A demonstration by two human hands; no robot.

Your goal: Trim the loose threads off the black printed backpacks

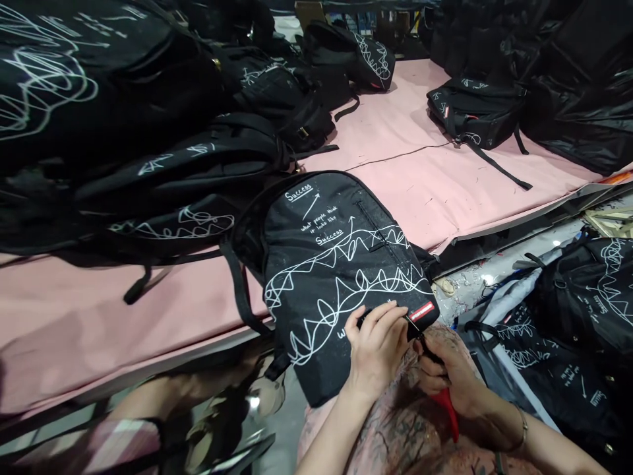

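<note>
A black backpack (330, 264) with white scribble print and the word "Success" lies face up, half on the pink table edge and half over my lap. My left hand (376, 346) rests on its lower edge near a small red label (422, 311), fingers curled and pinching the fabric. My right hand (445, 373) is closed around a red-handled tool (448, 409), whose dark tip points at the backpack's bottom corner beside the label.
The pink table (405, 158) carries a heap of the same black backpacks (148, 132) at left and more at the back (475, 109). Further backpacks (583, 310) lie on the floor at right. Another person's arm (163, 396) shows at lower left.
</note>
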